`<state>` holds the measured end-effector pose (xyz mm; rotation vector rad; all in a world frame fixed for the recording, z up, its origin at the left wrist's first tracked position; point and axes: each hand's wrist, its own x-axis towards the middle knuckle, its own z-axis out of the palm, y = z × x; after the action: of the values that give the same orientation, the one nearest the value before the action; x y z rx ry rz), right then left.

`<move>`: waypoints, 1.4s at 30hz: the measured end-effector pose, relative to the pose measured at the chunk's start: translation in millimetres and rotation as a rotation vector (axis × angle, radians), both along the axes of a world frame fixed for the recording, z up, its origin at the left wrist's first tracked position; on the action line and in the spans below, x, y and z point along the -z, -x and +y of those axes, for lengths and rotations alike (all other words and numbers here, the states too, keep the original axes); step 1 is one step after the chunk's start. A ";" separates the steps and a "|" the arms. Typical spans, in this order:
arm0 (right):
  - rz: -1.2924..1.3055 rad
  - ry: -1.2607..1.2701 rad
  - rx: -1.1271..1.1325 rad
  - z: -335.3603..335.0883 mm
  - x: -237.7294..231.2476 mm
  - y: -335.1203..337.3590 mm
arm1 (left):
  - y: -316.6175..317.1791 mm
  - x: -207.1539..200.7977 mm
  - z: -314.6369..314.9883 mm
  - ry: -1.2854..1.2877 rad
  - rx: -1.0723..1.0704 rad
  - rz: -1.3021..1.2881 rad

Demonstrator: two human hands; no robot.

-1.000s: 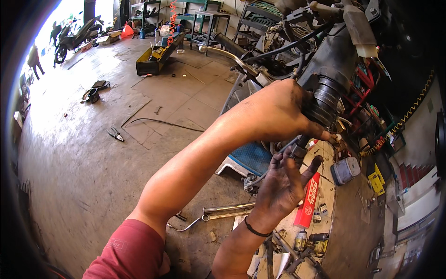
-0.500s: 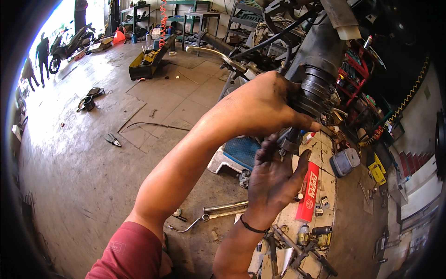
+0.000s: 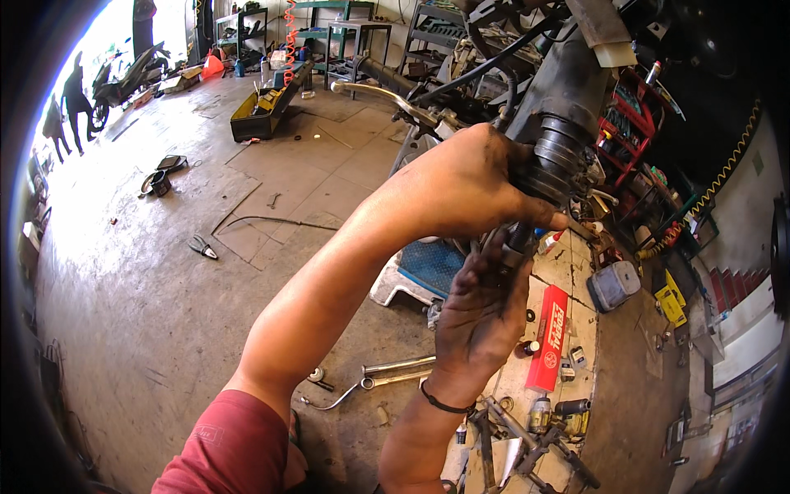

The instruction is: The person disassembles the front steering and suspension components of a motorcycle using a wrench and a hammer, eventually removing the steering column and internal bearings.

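My left hand [image 3: 502, 185] is closed around a black ribbed rubber boot [image 3: 558, 156], its thumb pointing right beneath the ribs. The boot sits at the lower end of a thick dark tube [image 3: 568, 78] slanting down from the upper right. A dark shaft [image 3: 518, 237] sticks out below the boot. My right hand [image 3: 481, 309], blackened with grease and wearing a dark wristband, comes up from below. Its fingers and thumb close round the shaft's lower end and hide the tip.
Below right, a pale tiled ledge [image 3: 553, 272] bears a red box [image 3: 546, 337], small bottles and metal parts. Wrenches [image 3: 399, 372] and pliers [image 3: 202, 247] lie on the floor. A black toolbox [image 3: 262, 119] stands farther off. A brake lever [image 3: 383, 96] juts out near my left forearm.
My right hand has risen slightly and its fingers and thumb have closed in on the shaft's end, covering the threaded tip that showed before. My left hand keeps its place.
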<state>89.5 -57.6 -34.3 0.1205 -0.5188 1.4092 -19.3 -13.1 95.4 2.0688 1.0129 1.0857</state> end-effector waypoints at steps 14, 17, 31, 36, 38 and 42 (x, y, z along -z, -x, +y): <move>0.263 -0.125 0.376 -11.0 22.6 -41.7 | -2.9 0.0 2.8 -0.032 0.043 0.006; 0.234 -0.001 0.329 -5.6 10.3 -35.1 | -3.4 5.2 4.9 -0.017 0.053 -0.005; 0.227 0.359 0.048 13.5 -8.1 -2.5 | 0.6 5.8 7.9 0.033 0.038 -0.049; 0.571 -0.124 0.405 -15.5 28.2 -48.1 | -4.0 2.4 4.2 -0.040 0.056 -0.007; 0.463 0.035 0.570 -21.2 18.3 -47.6 | -2.0 5.5 7.3 -0.046 0.063 -0.015; 0.222 0.204 0.040 -6.6 1.6 -7.1 | 2.0 7.4 8.4 -0.009 0.038 -0.050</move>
<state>96.7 -64.3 -36.0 0.0996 -0.1914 1.3816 -21.4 -4.7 88.0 2.0489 0.9418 1.1189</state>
